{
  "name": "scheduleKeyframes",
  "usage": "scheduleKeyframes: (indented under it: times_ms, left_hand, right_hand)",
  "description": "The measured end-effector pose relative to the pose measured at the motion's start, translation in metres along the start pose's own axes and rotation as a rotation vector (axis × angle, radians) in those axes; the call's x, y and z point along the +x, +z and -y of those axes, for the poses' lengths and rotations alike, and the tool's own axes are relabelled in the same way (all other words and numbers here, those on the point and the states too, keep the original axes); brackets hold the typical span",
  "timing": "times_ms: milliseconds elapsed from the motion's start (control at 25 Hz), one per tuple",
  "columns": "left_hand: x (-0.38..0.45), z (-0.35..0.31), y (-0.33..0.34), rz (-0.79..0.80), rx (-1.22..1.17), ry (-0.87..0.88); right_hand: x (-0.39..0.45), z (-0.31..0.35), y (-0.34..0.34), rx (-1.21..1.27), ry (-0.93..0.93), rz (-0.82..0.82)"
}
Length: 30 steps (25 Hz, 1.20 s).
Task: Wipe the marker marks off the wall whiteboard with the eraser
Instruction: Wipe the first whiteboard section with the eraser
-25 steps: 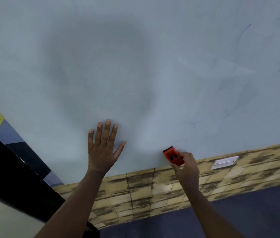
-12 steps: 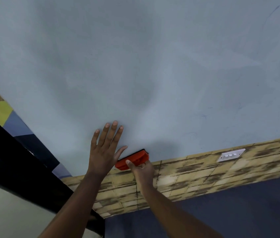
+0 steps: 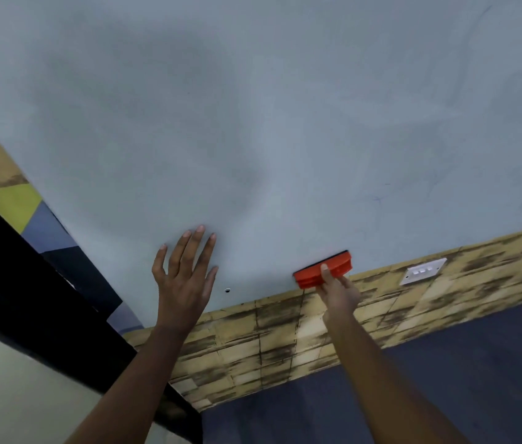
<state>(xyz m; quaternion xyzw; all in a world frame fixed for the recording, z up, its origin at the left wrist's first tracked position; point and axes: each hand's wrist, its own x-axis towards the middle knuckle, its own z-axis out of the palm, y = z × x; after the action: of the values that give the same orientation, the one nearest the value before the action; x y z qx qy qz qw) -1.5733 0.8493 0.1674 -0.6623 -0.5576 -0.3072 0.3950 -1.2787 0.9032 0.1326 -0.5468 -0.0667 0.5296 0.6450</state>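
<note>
The pale grey-blue wall whiteboard [image 3: 285, 107] fills most of the head view. Faint blue marker traces [image 3: 378, 198] show at its lower right, and thin smears run along the upper right. My right hand [image 3: 338, 291] grips the orange eraser [image 3: 323, 273] from below and presses its dark felt side flat against the board just above the bottom edge. My left hand [image 3: 186, 277] lies flat on the board with fingers straight and spread, to the left of the eraser and apart from it.
A small screw hole [image 3: 227, 290] sits in the board between the hands. Below the board runs a band of tan brick-pattern wall [image 3: 269, 344] with a white switch plate [image 3: 423, 270]. A black frame [image 3: 29, 299] slants across the lower left; dark blue wall lies below.
The eraser slid left along the bottom edge until it nearly met my left hand, then moved back right. My left hand stayed flat on the board.
</note>
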Motion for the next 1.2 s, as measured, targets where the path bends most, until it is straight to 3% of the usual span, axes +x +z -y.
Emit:
scheduleKeyframes:
  times_ms: [200,280,520,760,920,1000,1080,1200]
  left_hand:
    - [0.038,-0.042,-0.004,0.016,-0.083,-0.100]
    - [0.058,-0.062,-0.005,0.033,-0.100,-0.085]
    - [0.098,-0.101,0.003,0.008,-0.084,-0.043]
    - [0.119,-0.162,0.017,0.031,-0.087,-0.089]
    - [0.131,-0.197,0.029,0.039,-0.079,-0.149]
    - [0.133,-0.208,0.031,0.057,-0.069,-0.205]
    - [0.132,-0.214,0.032,0.071,-0.063,-0.242]
    - [0.132,-0.217,0.028,0.071,-0.054,-0.254]
  right_hand:
    - [-0.046,0.011,0.029,-0.324,-0.472,0.069]
    - [-0.054,0.006,0.036,-0.361,-0.539,0.124]
    - [0.008,0.043,0.013,-0.145,-0.307,0.083]
    - [0.109,0.083,-0.058,0.145,0.295,0.016]
    - [0.139,0.092,-0.078,0.038,0.354,0.054]
    - [0.139,0.093,-0.075,-0.111,0.143,0.022]
    - [0.128,0.097,-0.066,-0.258,-0.229,0.010]
    - [0.091,0.100,-0.044,-0.460,-0.708,0.142]
